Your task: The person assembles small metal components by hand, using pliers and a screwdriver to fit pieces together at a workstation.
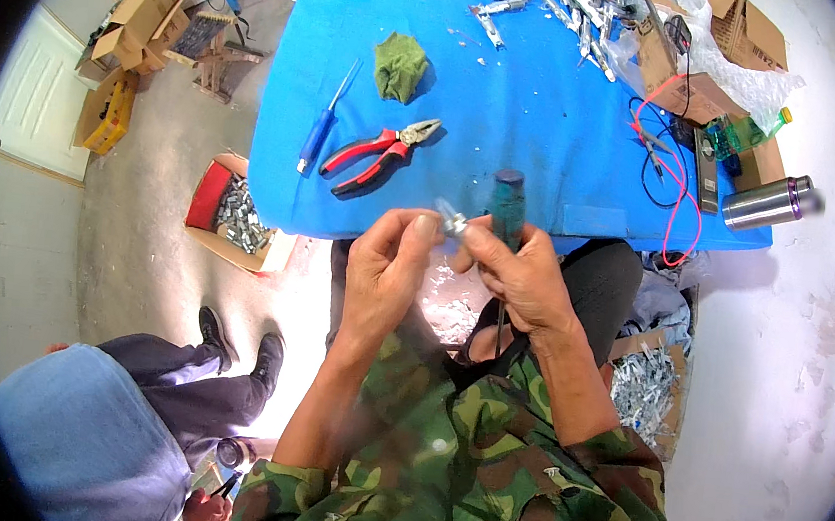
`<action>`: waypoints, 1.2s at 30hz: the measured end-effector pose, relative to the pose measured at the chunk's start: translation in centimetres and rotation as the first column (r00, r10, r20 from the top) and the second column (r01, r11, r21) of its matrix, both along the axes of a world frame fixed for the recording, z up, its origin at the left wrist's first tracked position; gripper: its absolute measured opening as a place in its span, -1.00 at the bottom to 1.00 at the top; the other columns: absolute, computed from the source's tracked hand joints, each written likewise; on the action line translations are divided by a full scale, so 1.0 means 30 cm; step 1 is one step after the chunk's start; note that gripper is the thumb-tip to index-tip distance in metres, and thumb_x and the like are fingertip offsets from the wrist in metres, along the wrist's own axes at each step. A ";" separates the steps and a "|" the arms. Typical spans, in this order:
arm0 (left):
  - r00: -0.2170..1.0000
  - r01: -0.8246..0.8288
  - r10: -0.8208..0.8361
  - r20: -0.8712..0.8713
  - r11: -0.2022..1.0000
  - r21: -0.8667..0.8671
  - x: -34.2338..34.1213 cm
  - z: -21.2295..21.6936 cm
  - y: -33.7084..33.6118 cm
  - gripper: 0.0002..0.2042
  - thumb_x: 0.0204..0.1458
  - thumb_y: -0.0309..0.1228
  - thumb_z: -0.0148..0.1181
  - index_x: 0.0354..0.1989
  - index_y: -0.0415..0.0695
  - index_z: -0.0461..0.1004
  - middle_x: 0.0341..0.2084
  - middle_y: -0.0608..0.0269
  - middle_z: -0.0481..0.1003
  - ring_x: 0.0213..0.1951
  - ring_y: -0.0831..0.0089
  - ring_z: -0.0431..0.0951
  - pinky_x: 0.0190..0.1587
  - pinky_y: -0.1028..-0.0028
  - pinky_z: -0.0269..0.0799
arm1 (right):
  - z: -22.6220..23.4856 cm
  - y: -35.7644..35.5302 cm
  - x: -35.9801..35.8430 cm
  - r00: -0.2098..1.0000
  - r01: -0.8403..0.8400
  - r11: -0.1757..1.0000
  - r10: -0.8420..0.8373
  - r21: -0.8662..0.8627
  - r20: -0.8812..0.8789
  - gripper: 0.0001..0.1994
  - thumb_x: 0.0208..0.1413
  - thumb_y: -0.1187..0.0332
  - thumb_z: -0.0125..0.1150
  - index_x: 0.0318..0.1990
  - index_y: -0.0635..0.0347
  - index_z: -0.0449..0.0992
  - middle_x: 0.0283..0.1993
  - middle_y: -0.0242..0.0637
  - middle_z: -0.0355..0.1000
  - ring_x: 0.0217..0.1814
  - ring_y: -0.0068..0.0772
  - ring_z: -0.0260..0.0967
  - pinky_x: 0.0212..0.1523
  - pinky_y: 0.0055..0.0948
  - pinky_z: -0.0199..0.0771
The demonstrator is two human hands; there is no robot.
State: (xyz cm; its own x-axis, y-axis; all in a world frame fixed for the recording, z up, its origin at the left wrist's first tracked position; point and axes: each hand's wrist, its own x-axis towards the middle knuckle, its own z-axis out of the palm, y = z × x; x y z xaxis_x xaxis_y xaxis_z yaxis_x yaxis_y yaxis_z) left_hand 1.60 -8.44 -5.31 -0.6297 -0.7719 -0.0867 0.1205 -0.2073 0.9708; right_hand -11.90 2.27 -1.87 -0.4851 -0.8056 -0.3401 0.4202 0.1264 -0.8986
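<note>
Close to the table's front edge, my left hand [383, 269] pinches a small shiny metal and whitish piece [452, 224] between thumb and forefinger. My right hand [534, 287] is wrapped round a screwdriver with a dark teal handle [508, 209]; the handle points up and the thin shaft runs down below the fist. The right thumb and forefinger also reach the metal piece, which is slightly blurred. On the table beyond lie red-and-black pliers [377, 156], jaws parted, and a blue-handled screwdriver [325, 123].
The blue-covered table [523, 100] carries a green cloth [399, 66], piled metal parts [582, 10], meter leads [682, 175] and a steel flask [770, 202]. Boxes of metal pieces stand left [239, 213] and right [644, 388] below. A person in a blue top [89, 440] sits at lower left.
</note>
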 end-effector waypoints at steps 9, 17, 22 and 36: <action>0.859 0.115 0.439 0.265 0.339 -0.934 0.031 0.001 -0.262 -0.75 0.04 -0.37 0.42 -0.13 -0.17 0.59 -0.10 0.17 0.56 -0.06 0.20 0.53 -0.11 0.27 0.51 | -0.097 0.066 -0.105 0.951 0.265 0.964 -0.260 -0.006 0.166 -0.79 0.25 0.25 0.29 -0.11 0.19 0.55 -0.33 -0.26 0.55 -0.46 -0.66 0.33 -0.67 -0.74 0.04; 0.615 0.222 0.693 0.376 0.306 -0.926 0.037 -0.015 -0.467 -0.71 0.10 -0.21 0.38 -0.10 -0.12 0.63 -0.14 0.10 0.60 -0.04 0.14 0.56 -0.05 0.21 0.50 | -0.154 0.112 -0.135 0.917 0.309 0.949 -0.281 -0.059 0.285 -0.77 0.25 0.25 0.31 -0.07 0.16 0.55 -0.25 -0.27 0.56 -0.36 -0.60 0.39 -0.62 -0.71 0.16; 0.617 0.301 0.556 0.557 0.487 -0.820 0.026 -0.037 -0.564 -0.66 0.13 -0.14 0.32 -0.17 -0.20 0.66 -0.24 -0.02 0.56 -0.20 -0.02 0.59 -0.13 0.13 0.50 | -0.175 0.115 -0.120 0.908 0.299 0.952 -0.261 -0.071 0.328 -0.76 0.26 0.25 0.31 -0.05 0.19 0.55 -0.24 -0.28 0.56 -0.34 -0.60 0.41 -0.59 -0.72 0.21; 0.909 0.237 0.132 0.396 0.618 -0.749 -0.032 0.091 -0.124 -0.74 0.06 -0.36 0.45 -0.13 -0.18 0.61 -0.29 0.12 0.59 -0.31 0.29 0.60 -0.30 0.40 0.49 | -0.236 0.148 -0.127 0.865 0.303 0.938 -0.197 -0.167 0.462 -0.78 0.28 0.30 0.30 0.00 0.13 0.54 -0.17 -0.25 0.58 -0.28 -0.59 0.46 -0.55 -0.71 0.19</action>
